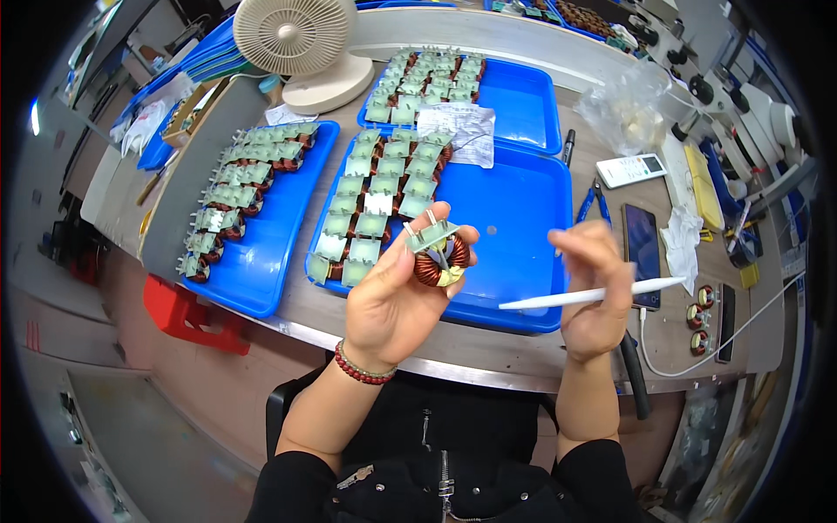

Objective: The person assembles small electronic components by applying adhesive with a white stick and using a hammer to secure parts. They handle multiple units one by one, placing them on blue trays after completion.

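My left hand [388, 301] is closed around a toroidal coil [439, 258] wound with copper wire, with a small green board and metal pins on its upper side and yellow material at its lower edge. To the right, my right hand [595, 292] holds a white pointed stick [558, 300] between its fingers, the tip pointing left toward the coil but apart from it. Both hands are raised over the front edge of a blue tray [514, 227]. Rows of similar coils with green boards [379, 202] stand in that tray's left part.
More coils fill a left blue tray [288, 235] and a far blue tray [527, 105]. A paper slip [459, 132] lies across two trays. At right are blue-handled pliers [595, 202], a phone [642, 248], a white remote [630, 170] and several loose coils [698, 316]. A fan [301, 52] stands behind.
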`<action>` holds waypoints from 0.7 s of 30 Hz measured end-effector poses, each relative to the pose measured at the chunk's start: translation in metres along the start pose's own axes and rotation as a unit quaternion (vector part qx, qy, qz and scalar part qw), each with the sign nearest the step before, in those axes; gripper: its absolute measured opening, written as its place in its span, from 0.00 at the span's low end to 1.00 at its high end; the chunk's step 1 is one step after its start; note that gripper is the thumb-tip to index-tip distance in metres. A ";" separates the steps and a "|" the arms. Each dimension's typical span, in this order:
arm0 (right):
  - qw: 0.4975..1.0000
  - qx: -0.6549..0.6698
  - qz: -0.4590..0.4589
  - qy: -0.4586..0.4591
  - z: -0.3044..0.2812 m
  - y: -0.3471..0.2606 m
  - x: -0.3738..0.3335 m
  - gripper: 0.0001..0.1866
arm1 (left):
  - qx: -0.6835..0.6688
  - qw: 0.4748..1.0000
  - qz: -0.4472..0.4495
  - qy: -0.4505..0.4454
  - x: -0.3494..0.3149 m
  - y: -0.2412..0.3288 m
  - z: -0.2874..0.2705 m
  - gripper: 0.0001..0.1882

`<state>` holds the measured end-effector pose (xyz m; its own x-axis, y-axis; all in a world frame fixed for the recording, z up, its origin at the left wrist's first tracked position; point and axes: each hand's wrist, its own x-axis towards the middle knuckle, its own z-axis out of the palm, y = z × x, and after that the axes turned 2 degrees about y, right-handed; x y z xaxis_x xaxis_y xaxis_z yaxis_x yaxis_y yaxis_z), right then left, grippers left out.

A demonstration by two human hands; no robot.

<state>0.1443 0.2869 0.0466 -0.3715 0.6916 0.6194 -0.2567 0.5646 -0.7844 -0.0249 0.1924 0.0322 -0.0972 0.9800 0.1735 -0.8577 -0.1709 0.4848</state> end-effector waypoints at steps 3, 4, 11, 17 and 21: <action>0.990 0.099 0.071 -0.074 0.000 -0.002 -0.009 0.38 | -0.081 0.997 0.003 0.010 -0.003 -0.003 0.002 0.26; 0.992 0.098 0.040 -0.069 0.008 -0.004 -0.008 0.33 | -0.085 0.996 0.008 0.004 -0.003 -0.003 0.003 0.27; 0.983 0.133 -0.101 -0.082 0.027 0.003 -0.017 0.10 | -0.094 0.995 0.019 -0.012 -0.001 -0.009 0.014 0.29; 0.984 0.066 -0.147 -0.072 0.035 0.001 -0.020 0.10 | -0.067 0.997 0.023 -0.003 -0.004 -0.015 0.022 0.30; 0.979 0.027 -0.178 -0.093 0.033 0.001 -0.020 0.11 | -0.064 0.997 0.031 0.005 -0.005 -0.016 0.024 0.29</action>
<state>0.1219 0.2586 0.0322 -0.4044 0.3582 0.8415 -0.4445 0.7272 -0.5232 0.0014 0.1875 0.0444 -0.1568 0.9688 0.1919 -0.9074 -0.2180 0.3593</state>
